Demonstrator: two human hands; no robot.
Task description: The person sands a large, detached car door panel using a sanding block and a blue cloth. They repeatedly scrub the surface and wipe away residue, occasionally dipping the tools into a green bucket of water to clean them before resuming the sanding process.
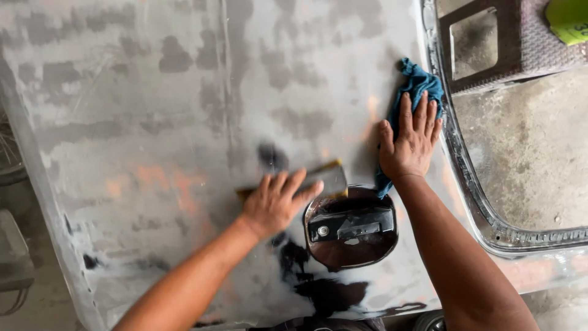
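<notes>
- My left hand [275, 202] lies fingers-flat, pressed together on a sanding block [318, 181], a flat dark pad with a yellowish edge, bearing it down against the car door panel [153, 110]. The hand and block are blurred.
- The block sits near the middle of the panel, just above the recessed door handle [350, 225], whose dark oval cup lies close to the panel's near edge.
- My right hand [409, 144] is spread, palm down, on a blue rag [418, 83]; the rag lies bunched against the panel close to its right edge, one tail trailing down toward the handle recess.
- Condition of the surface: most of the panel is dull grey, mottled with lighter and darker patches. I judge the bulk of it already rubbed down.
- Outstanding: orange-pink patches show left of the block and near the rag; glossy dark patches sit around and below the handle recess and one just above the block. I judge these areas not yet brought level with the rest.
- A wet sheen appears near the handle; I cannot tell whether it is water or paint.
- Beyond the right edge: the window frame [490, 227], a concrete floor [527, 147] and a brown plastic stool [520, 43].
</notes>
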